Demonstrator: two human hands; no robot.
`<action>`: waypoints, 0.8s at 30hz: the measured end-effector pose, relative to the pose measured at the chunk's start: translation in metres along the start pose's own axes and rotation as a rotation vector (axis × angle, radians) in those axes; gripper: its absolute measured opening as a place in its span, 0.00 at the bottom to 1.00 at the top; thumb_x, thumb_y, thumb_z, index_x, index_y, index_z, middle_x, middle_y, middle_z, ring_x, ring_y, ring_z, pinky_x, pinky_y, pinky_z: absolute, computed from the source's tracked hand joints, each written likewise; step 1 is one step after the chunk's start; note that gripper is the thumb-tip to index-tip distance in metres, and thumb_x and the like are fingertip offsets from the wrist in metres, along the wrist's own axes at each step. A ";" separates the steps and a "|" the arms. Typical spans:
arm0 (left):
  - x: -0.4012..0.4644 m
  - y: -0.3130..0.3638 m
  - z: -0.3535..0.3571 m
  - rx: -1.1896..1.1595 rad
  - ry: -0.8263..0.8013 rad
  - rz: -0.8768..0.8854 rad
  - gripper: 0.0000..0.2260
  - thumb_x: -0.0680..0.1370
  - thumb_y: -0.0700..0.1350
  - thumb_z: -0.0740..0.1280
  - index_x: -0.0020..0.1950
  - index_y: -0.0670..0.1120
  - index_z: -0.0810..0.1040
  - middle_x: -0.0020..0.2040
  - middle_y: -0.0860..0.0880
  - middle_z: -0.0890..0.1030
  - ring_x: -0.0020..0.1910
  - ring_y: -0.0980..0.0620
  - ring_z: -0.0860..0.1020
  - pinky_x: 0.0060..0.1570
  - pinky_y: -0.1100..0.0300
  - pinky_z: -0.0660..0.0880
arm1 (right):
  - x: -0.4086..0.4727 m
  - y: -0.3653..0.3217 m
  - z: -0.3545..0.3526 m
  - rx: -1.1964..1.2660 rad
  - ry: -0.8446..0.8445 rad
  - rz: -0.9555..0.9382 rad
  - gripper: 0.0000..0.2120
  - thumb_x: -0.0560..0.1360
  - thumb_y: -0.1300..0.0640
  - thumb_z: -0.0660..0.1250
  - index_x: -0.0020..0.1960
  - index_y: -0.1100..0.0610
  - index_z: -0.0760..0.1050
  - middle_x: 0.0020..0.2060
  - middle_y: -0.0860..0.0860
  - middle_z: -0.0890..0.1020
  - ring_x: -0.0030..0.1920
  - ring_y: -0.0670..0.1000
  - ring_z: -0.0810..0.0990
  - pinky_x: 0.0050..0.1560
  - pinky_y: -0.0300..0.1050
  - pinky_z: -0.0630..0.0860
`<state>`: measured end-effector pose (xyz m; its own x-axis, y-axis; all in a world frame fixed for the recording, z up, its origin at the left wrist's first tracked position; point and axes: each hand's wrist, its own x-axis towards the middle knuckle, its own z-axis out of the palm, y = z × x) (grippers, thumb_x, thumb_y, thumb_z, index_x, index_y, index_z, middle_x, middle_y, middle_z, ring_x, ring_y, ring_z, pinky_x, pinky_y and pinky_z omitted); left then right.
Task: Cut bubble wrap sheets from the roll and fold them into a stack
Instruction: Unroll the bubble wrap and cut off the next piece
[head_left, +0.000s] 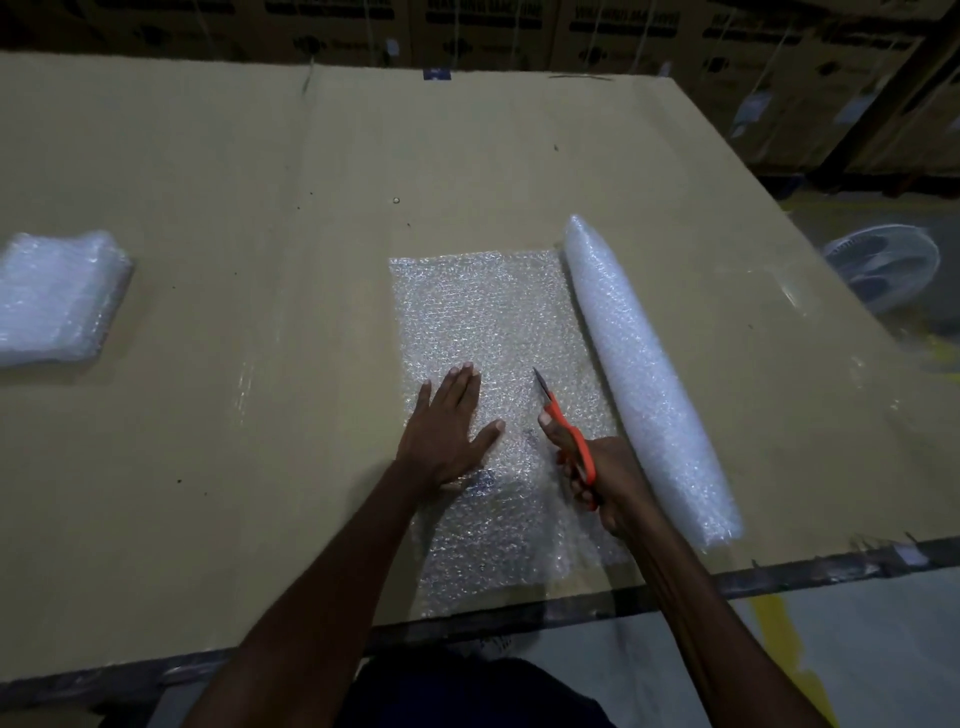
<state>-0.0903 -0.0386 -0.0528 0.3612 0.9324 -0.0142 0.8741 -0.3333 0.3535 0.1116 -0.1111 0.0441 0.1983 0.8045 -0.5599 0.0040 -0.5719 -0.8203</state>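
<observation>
Pinning the unrolled sheet (488, 322) flat, the left hand (447, 431) has its fingers (460, 387) spread wide and straight just left of the cut line, probably so the wrap doesn't bunch under the blades. Right hand (602, 483) is curled round the orange scissors (569, 431), tips pointing away up the sheet, mid-cut I'd guess. Just right of those fingers lies the roll (649, 374), touching the sheet's edge. Way off left on the bench (260, 208) sits the folded stack (57, 296), out of the cutting zone.

Orange-handled scissors (569, 436), clear bubbled sheet (488, 322), tan cardboard tabletop (260, 182)
</observation>
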 end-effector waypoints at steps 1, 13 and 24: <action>0.002 -0.002 -0.004 -0.018 -0.001 0.001 0.40 0.78 0.70 0.46 0.82 0.45 0.51 0.83 0.48 0.49 0.81 0.51 0.47 0.78 0.46 0.41 | -0.001 0.002 -0.001 0.013 -0.011 0.000 0.25 0.68 0.40 0.79 0.30 0.59 0.75 0.21 0.53 0.71 0.18 0.49 0.64 0.22 0.35 0.58; 0.068 -0.030 -0.022 0.023 0.063 0.046 0.35 0.82 0.64 0.50 0.79 0.40 0.58 0.80 0.42 0.58 0.80 0.43 0.55 0.76 0.40 0.52 | -0.002 -0.002 0.003 0.008 -0.010 0.025 0.25 0.68 0.39 0.79 0.27 0.56 0.74 0.22 0.53 0.72 0.21 0.49 0.66 0.24 0.37 0.60; 0.074 -0.042 -0.018 0.014 0.039 0.033 0.39 0.80 0.68 0.42 0.82 0.42 0.50 0.82 0.45 0.48 0.81 0.49 0.45 0.78 0.45 0.42 | 0.006 -0.006 0.017 0.019 0.033 0.019 0.24 0.67 0.40 0.80 0.31 0.59 0.77 0.22 0.53 0.72 0.20 0.49 0.66 0.23 0.36 0.60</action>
<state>-0.1060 0.0465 -0.0521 0.3775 0.9254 0.0338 0.8664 -0.3659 0.3398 0.0957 -0.0998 0.0440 0.2301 0.7875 -0.5717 -0.0184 -0.5838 -0.8117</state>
